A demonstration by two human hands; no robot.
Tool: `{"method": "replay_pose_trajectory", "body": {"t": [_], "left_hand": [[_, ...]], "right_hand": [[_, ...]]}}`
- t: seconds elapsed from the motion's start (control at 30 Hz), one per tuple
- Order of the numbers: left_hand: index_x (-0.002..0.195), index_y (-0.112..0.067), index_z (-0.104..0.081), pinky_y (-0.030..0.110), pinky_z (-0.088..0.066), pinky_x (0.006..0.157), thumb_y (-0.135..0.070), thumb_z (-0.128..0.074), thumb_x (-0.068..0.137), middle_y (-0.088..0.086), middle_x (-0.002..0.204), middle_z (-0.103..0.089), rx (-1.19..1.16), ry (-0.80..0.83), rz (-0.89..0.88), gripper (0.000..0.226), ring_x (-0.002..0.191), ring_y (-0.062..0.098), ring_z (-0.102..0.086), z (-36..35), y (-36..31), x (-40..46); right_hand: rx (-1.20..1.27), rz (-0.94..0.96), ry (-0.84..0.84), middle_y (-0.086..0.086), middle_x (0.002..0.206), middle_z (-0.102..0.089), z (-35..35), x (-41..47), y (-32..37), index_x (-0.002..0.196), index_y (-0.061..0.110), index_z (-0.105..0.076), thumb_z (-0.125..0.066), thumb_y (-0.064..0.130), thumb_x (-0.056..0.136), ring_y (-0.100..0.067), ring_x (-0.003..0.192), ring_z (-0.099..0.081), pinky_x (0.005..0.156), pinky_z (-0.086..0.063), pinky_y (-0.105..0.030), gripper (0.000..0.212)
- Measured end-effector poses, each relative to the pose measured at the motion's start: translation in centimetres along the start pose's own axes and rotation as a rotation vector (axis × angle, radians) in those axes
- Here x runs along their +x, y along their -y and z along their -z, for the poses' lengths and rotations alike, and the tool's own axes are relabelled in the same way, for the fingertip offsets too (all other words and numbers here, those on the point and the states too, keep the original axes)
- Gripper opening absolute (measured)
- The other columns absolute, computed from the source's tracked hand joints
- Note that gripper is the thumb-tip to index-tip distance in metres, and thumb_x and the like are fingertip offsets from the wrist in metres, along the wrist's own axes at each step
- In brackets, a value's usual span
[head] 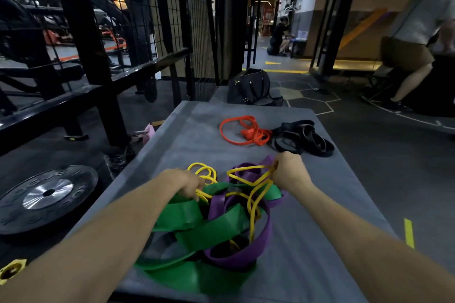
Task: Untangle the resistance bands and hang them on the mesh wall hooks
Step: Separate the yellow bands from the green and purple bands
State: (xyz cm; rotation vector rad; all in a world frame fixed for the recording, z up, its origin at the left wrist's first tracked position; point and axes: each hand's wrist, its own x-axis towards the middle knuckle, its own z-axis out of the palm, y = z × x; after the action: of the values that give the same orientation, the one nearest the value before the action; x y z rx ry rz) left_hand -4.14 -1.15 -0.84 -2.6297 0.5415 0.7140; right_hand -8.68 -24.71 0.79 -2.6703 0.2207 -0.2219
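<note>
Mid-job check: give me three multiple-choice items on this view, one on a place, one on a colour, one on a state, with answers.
1. Where does the orange band lie?
A. Far end of the grey mat, beside the black band
B. On the weight plate
C. On a hook

2. Which colour band do both hands hold?
A. Purple
B. Yellow
C. Black

3. What state is the green band in?
A. Hung up
B. Laid out alone
C. Tangled with the purple band

Answers: 1 A, it lies next to the black one, far from the hands. 2 B, the left hand and right hand both grip the yellow band. 3 C, their loops interweave.
</note>
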Motion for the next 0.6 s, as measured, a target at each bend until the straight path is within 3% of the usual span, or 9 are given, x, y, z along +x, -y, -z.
{"method": "replay_pose_trajectory", "body": {"t": [0.1, 0.3, 0.4, 0.47, 0.5, 0.57, 0.6], "left_hand": [[0.127, -0.021, -0.050, 0.035, -0.039, 0.097, -0.040, -0.048, 0.093, 0.009, 0.131, -0.053, -0.018, -0.125, 0.001, 0.040, 0.124, 0.029, -0.048, 0.5, -0.1, -1.2], [0.093, -0.006, -0.065, 0.035, -0.044, 0.083, -0.034, -0.040, 0.098, 0.018, 0.099, -0.065, -0.584, -0.523, -0.054, 0.038, 0.095, 0.031, -0.059, 4.1, 1.5, -3.2], [0.082, -0.011, -0.060, 0.027, -0.038, 0.065, -0.030, -0.039, 0.099, 0.008, 0.079, -0.058, -0.873, -0.749, -0.061, 0.033, 0.070, 0.017, -0.049, 6.9, 1.8, -5.0], [0.070, -0.016, -0.056, 0.027, -0.034, 0.062, -0.026, -0.039, 0.099, 0.004, 0.070, -0.049, -1.086, -0.869, -0.093, 0.035, 0.063, 0.013, -0.042, 8.6, 2.1, -5.8], [0.067, -0.019, -0.055, 0.027, -0.033, 0.063, -0.025, -0.039, 0.099, 0.002, 0.067, -0.046, -1.176, -0.922, -0.112, 0.037, 0.062, 0.011, -0.040, 9.4, 2.3, -6.2], [0.066, -0.019, -0.054, 0.023, -0.033, 0.063, -0.023, -0.038, 0.100, 0.000, 0.065, -0.043, -1.304, -0.987, -0.155, 0.037, 0.061, 0.009, -0.039, 10.8, 2.1, -7.1], [0.067, -0.018, -0.053, 0.021, -0.033, 0.062, -0.023, -0.037, 0.100, 0.000, 0.064, -0.042, -1.359, -0.995, -0.187, 0.037, 0.061, 0.009, -0.038, 11.5, 1.8, -7.7]], "right_hand": [[0.025, -0.009, -0.024, -0.008, 0.053, -0.040, 0.7, -0.2, 0.1, 0.049, 0.007, -0.034, -0.049, -0.005, 0.073, -0.024, 0.049, -0.039, 0.042, -0.027, -0.024, 0.030], [0.021, -0.029, -0.027, -0.011, 0.062, -0.048, 2.4, 0.1, 0.2, 0.063, 0.001, -0.048, -0.048, -0.006, 0.075, -0.025, 0.055, -0.047, 0.047, -0.036, -0.026, 0.014], [-0.046, -0.021, 0.092, -0.013, 0.076, -0.056, 3.8, -0.1, 0.6, 0.083, -0.002, -0.058, -0.058, 0.002, 0.078, -0.023, 0.063, -0.052, 0.056, -0.042, -0.027, 0.006], [-0.190, 0.000, 0.241, -0.015, 0.095, -0.064, 5.1, -0.4, 1.1, 0.102, 0.000, -0.061, -0.066, 0.011, 0.078, -0.024, 0.081, -0.060, 0.065, -0.049, -0.029, 0.027], [-0.241, 0.030, 0.277, -0.014, 0.098, -0.064, 5.7, -0.5, 1.5, 0.101, 0.002, -0.061, -0.065, 0.011, 0.078, -0.025, 0.089, -0.061, 0.068, -0.052, -0.029, 0.025], [-0.225, 0.102, 0.236, -0.012, 0.082, -0.056, 7.0, -0.8, 2.6, 0.078, 0.006, -0.055, -0.058, 0.006, 0.079, -0.024, 0.085, -0.054, 0.060, -0.044, -0.026, 0.003], [-0.178, 0.139, 0.179, -0.010, 0.078, -0.051, 7.5, -0.8, 3.4, 0.072, 0.007, -0.049, -0.057, 0.006, 0.080, -0.022, 0.081, -0.050, 0.060, -0.037, -0.025, 0.011]]}}
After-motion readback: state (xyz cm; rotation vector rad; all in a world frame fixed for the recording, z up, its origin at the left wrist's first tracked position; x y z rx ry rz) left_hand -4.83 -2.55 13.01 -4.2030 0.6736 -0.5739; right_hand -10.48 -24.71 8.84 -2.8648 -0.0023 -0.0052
